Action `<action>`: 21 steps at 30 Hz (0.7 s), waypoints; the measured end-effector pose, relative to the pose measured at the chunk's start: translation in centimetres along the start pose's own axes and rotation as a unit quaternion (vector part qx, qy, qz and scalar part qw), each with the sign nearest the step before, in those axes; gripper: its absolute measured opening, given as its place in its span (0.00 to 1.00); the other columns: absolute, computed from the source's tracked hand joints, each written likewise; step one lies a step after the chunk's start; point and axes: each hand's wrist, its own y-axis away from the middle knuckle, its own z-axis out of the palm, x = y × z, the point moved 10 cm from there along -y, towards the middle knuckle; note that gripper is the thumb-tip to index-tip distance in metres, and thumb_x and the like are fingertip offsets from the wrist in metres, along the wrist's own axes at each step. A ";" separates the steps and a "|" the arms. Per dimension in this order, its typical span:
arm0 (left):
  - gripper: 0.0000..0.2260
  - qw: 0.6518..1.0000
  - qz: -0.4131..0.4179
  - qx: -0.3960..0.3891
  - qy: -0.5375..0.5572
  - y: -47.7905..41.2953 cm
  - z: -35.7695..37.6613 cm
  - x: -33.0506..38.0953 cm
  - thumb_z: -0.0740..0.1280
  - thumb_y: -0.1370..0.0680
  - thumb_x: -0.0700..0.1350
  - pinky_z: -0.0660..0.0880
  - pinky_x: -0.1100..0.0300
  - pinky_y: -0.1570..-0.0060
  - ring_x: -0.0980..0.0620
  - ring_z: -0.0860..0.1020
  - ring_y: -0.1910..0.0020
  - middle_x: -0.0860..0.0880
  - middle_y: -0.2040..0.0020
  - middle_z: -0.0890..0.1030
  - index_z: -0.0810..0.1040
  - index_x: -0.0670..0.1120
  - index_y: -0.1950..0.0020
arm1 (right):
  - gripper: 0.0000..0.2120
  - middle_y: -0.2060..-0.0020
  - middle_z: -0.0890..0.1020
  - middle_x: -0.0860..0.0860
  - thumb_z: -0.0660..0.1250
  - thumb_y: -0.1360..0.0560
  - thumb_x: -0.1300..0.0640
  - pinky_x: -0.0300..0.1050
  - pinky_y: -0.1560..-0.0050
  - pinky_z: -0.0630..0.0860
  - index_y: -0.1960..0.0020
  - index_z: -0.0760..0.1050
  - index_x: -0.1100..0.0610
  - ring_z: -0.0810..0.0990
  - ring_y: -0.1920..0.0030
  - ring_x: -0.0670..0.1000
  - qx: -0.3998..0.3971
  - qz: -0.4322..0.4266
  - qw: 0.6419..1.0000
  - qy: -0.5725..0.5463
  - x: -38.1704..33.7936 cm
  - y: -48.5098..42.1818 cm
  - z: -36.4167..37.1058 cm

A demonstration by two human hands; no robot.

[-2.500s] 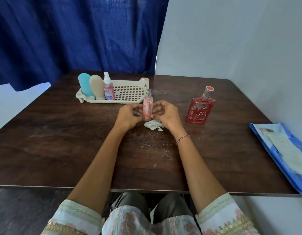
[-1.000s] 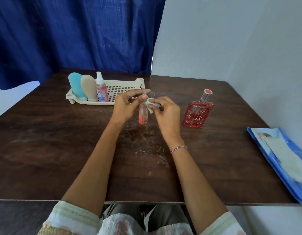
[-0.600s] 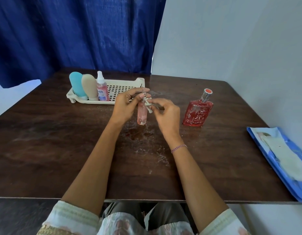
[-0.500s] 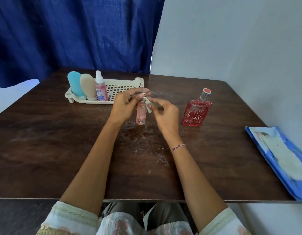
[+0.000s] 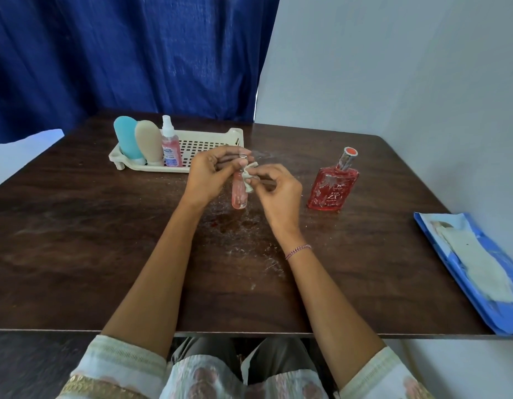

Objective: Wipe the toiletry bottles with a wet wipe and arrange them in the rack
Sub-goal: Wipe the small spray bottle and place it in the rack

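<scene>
1. While the left hand (image 5: 209,177) is holding the pink bottle (image 5: 239,197) by its top, with fingers curled round the cap, the right hand (image 5: 278,194) is pinching the wipe (image 5: 247,180) and pressing it on the bottle's neck
2. The pink bottle is staying upright between the two hands, in front of the rack (image 5: 212,145); I cannot tell if its bottom is touching the table (image 5: 105,240)
3. Three bottles are standing side by side at the left end of the rack: the blue bottle (image 5: 128,139), the tan bottle (image 5: 148,142) and the spray bottle (image 5: 170,145). I am guessing these are wiped and done
4. The holes in the rack floor are showing on its right side, so I am thinking two more can fit
5. The red bottle (image 5: 333,185) is standing on the table to the right of the right hand, well apart from the rack. I am guessing it is waiting for its turn
6. The wipe pack (image 5: 473,263) is lying at the right edge of the table
7. So the job is looking a bit more than half done: three in, one getting wiped, one left, and both need putting in the rack
</scene>
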 end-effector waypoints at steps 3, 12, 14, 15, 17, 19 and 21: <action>0.13 1.000 0.005 0.013 -0.005 0.1 -0.1 0.3 0.67 0.25 0.32 0.78 0.66 0.51 0.60 0.82 0.52 0.49 0.51 0.83 0.77 0.41 0.42 | 0.09 0.56 0.78 0.49 0.75 0.34 0.67 0.42 0.53 0.80 0.55 0.82 0.57 0.79 0.55 0.45 -0.038 -0.003 0.999 0.036 0.0 0.5 1.1; 0.11 0.998 0.020 0.037 -0.035 -0.1 -0.3 0.7 0.71 0.28 0.35 0.77 0.68 0.50 0.63 0.81 0.55 0.57 0.56 0.83 0.80 0.44 0.47 | 0.06 0.59 0.78 0.51 0.75 0.32 0.61 0.45 0.57 0.79 0.55 0.82 0.57 0.78 0.61 0.47 -0.056 0.004 0.991 0.121 -0.6 1.2 2.0; 0.10 0.998 0.016 0.049 -0.042 0.0 -0.6 0.4 0.72 0.28 0.36 0.77 0.65 0.49 0.62 0.81 0.55 0.61 0.59 0.83 0.81 0.47 0.50 | 0.06 0.61 0.78 0.51 0.75 0.32 0.61 0.45 0.58 0.78 0.56 0.83 0.58 0.78 0.64 0.48 -0.062 0.011 0.988 0.138 -0.5 1.5 2.4; 0.10 0.997 0.017 0.054 -0.047 0.1 -0.6 0.3 0.73 0.28 0.37 0.77 0.65 0.49 0.62 0.81 0.55 0.60 0.58 0.83 0.81 0.48 0.50 | 0.06 0.61 0.78 0.51 0.75 0.32 0.62 0.42 0.58 0.78 0.56 0.82 0.58 0.78 0.64 0.47 -0.050 0.004 0.990 0.128 -0.8 1.6 2.2; 0.09 0.996 0.027 0.057 -0.060 0.2 -0.4 0.6 0.73 0.29 0.37 0.77 0.65 0.49 0.62 0.81 0.56 0.56 0.57 0.82 0.81 0.46 0.50 | 0.06 0.58 0.79 0.51 0.74 0.32 0.62 0.30 0.58 0.75 0.54 0.82 0.58 0.77 0.62 0.44 -0.019 -0.015 0.994 0.111 -1.6 1.5 1.3; 0.09 0.996 0.031 0.059 -0.065 0.1 -0.3 0.9 0.73 0.29 0.37 0.76 0.67 0.50 0.63 0.80 0.57 0.55 0.57 0.82 0.81 0.45 0.50 | 0.07 0.58 0.78 0.51 0.74 0.32 0.63 0.25 0.59 0.72 0.54 0.81 0.58 0.76 0.62 0.42 -0.007 -0.016 0.994 0.107 -1.8 1.4 0.9; 0.09 0.995 0.032 0.068 -0.067 0.0 -0.6 1.0 0.74 0.29 0.38 0.76 0.69 0.51 0.64 0.80 0.58 0.56 0.57 0.82 0.81 0.45 0.51 | 0.06 0.60 0.76 0.48 0.75 0.32 0.63 0.29 0.60 0.72 0.56 0.82 0.58 0.74 0.64 0.41 -0.039 0.005 0.992 0.121 -1.1 1.2 1.7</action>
